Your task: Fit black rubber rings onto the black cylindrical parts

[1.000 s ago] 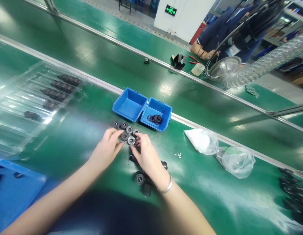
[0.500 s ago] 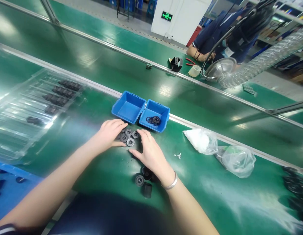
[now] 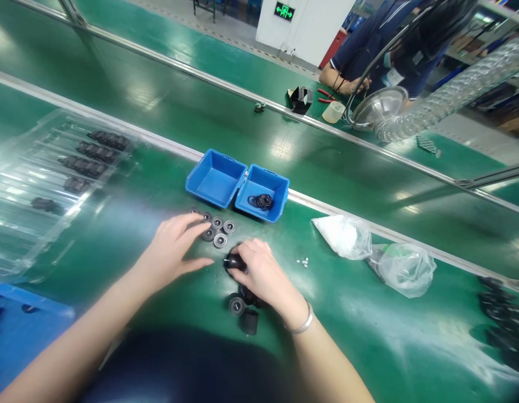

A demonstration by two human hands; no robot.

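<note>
My right hand has its fingers closed around one small black roller, pinching it just off the green surface. My left hand lies flat with its fingers spread and holding nothing, the tips touching the cluster of upright rollers at about 1 o'clock from it. That cluster (five or six pieces, faces up, packed close) is the part already set out in order. Still to be dealt with is the loose pile at 6 o'clock from my right hand, three or four rollers lying on their sides, partly hidden under my wrist, so I cannot count them for certain. At 12 o'clock sit two blue bins, the right one holding black rings, the left one bare. I judge the sorting to be past halfway.
</note>
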